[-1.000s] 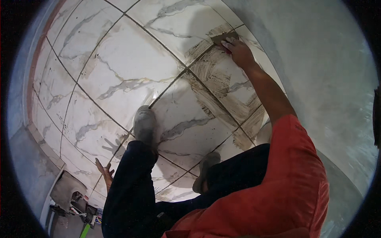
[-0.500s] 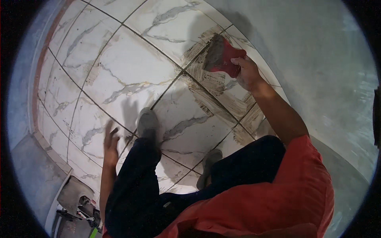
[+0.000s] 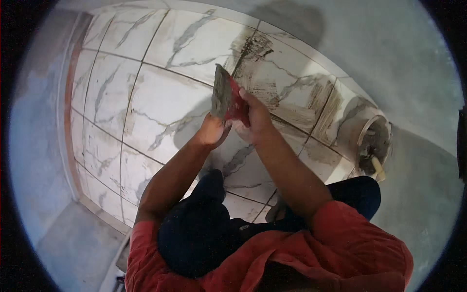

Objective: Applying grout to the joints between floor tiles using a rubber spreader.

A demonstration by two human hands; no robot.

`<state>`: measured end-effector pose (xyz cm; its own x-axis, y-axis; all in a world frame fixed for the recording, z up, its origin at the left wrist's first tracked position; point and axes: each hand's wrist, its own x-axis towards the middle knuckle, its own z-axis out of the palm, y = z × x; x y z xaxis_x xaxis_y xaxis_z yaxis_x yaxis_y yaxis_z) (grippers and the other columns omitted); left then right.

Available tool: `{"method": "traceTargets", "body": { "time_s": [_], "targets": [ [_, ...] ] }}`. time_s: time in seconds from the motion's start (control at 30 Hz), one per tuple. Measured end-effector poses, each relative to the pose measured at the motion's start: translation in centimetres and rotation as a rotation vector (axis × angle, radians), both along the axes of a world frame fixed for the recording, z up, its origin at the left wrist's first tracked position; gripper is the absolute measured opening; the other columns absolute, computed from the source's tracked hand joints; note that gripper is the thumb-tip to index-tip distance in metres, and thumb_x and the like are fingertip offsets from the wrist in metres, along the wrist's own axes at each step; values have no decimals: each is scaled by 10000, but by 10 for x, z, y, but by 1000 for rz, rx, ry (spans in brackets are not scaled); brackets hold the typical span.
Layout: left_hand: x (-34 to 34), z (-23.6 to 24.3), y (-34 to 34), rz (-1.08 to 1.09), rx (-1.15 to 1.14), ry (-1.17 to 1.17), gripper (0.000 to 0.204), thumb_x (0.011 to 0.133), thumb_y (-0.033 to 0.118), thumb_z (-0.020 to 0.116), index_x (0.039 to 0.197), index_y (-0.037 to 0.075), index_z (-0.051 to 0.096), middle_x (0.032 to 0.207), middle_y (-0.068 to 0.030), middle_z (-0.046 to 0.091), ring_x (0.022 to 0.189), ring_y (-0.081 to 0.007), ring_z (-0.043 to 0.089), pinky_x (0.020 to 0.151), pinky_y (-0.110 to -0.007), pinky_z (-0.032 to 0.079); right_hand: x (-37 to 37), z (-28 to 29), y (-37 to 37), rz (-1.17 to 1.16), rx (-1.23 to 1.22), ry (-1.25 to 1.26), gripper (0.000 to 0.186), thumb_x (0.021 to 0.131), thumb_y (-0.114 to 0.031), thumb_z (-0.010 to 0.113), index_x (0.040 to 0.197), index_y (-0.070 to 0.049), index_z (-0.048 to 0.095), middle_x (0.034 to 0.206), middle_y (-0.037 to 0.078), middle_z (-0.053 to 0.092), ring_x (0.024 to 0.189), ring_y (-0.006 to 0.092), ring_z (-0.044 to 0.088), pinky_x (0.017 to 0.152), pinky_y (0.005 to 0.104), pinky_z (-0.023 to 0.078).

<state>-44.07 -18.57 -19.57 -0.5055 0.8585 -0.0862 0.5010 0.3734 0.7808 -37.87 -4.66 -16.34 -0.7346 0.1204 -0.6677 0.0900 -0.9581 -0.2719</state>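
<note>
My right hand point(image 3: 255, 114) is closed around a red grout spreader point(image 3: 237, 102), held up over the floor. Grey grout coats its blade, which faces left. At the spreader's lower end my left hand point(image 3: 214, 131) is closed against it, fingers curled at the blade's lower corner and partly hidden. Beneath lies a floor of white, grey-veined tiles point(image 3: 160, 104) with dark joints. Grout smears point(image 3: 255, 80) streak the tiles beyond and right of the spreader.
On the right, by my knee, a bucket point(image 3: 348, 134) holds dark grout and a tool with a pale handle point(image 3: 378, 168). Grey walls point(image 3: 408, 82) bound the floor, and a reddish-brown strip point(image 3: 68, 97) runs along the left edge. My bent legs point(image 3: 194, 228) are close below my arms.
My right hand has brought the spreader left and nearer, off the smeared tiles. My left hand has come up from beside my left leg to the spreader. The bucket has come into view.
</note>
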Motion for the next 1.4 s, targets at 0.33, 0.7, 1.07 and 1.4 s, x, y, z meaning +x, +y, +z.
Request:
{"method": "traceTargets", "body": {
  "time_s": [0.33, 0.7, 1.07, 1.4],
  "targets": [
    [-38, -30, 39, 65, 300, -1603, 399, 877, 261, 667, 1190, 43, 548, 1006, -50, 632, 884, -151, 616, 702, -295, 522, 23, -57, 13, 286, 145, -76, 295, 939, -287, 528, 1108, -51, 580, 900, 56, 615, 729, 163, 597, 571, 265, 479],
    [-97, -1, 87, 127, -93, -948, 204, 913, 115, 608, 1081, 1, 590, 954, -61, 659, 886, -159, 639, 781, -346, 543, 28, -91, -1, 22, 626, -44, 326, 915, -315, 555, 937, 5, 614, 906, 102, 636, 794, 177, 586, 718, 336, 471],
    [-101, -29, 160, 203, -107, -670, 379, 875, 291, 675, 1059, -35, 615, 913, -89, 669, 787, -189, 637, 704, -342, 517, 19, -141, 13, -211, 833, -180, 241, 921, -194, 571, 1049, 3, 626, 891, 29, 615, 773, 110, 536, 729, 279, 450],
    [-178, -135, 259, -89, -326, -138, 415, 750, 323, 718, 919, -52, 670, 914, -193, 684, 798, -299, 663, 761, -369, 521, 48, -155, 36, -191, 679, -313, 367, 872, -268, 596, 1119, 2, 615, 1024, 111, 621, 913, 217, 565, 836, 332, 434]
  ]
}}
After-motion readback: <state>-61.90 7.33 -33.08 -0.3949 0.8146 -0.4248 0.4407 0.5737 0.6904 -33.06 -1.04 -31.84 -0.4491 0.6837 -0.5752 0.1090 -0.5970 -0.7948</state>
